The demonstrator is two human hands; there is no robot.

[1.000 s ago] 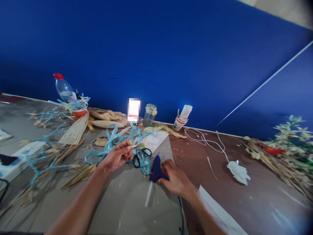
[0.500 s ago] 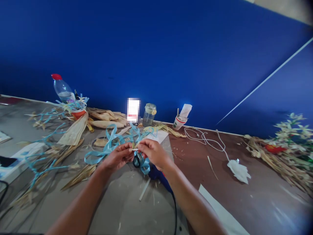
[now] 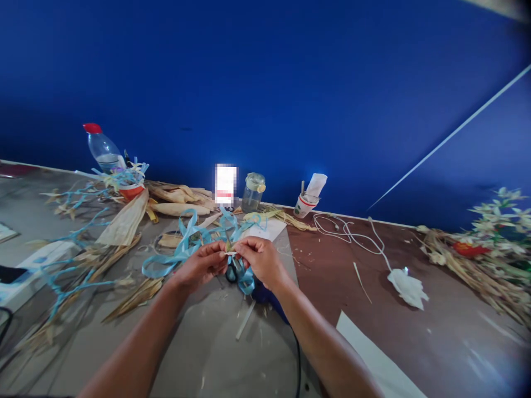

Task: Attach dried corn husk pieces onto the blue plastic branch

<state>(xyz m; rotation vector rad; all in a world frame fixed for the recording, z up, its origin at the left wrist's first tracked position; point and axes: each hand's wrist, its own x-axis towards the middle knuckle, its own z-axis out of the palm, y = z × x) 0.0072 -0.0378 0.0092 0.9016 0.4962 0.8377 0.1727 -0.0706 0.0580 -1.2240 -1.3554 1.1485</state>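
Note:
Between the fingertips of both hands is a small pale piece of dried husk, with a yellow-green bit on top. My left hand pinches its left end. My right hand grips the other end, thumb and forefinger closed. Just below my fingers lie black-handled scissors, partly hidden. Light-blue ribbon curls in loops around and behind my hands. A dark blue tool with a black cord lies partly under my right wrist, and a whitish stick points out from near it.
Dried corn husks are piled against the blue wall. Along it stand a lidded jar, a paper cup and a red-capped bottle. Blue-wrapped twigs spread at left; a white cable and dried stalks lie right.
The view has shifted very slightly. Both hands stay at nearly the same spot, still pinching the husk piece, with the right fingers slightly repositioned.

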